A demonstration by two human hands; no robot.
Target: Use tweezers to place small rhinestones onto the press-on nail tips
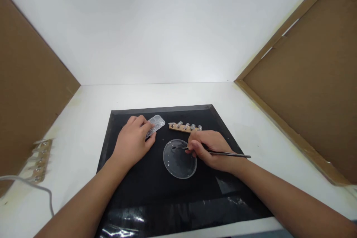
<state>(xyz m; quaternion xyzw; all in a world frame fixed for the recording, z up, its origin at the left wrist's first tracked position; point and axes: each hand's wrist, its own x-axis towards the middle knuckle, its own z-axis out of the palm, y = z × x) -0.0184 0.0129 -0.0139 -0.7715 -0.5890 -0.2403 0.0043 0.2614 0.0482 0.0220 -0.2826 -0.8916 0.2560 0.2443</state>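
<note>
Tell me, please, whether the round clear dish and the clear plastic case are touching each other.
Apart. The head view shows it: the black mat is visible between the round clear dish and the clear plastic case.

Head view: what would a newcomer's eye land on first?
Probably the black mat, dark against the white surface. Above it, the right hand holds tweezers, tips over a clear round dish. Farther left, the left hand covers part of a clear case.

Bright, diffuse light, white glare across the front of the black mat (pixel 139 189)
</note>
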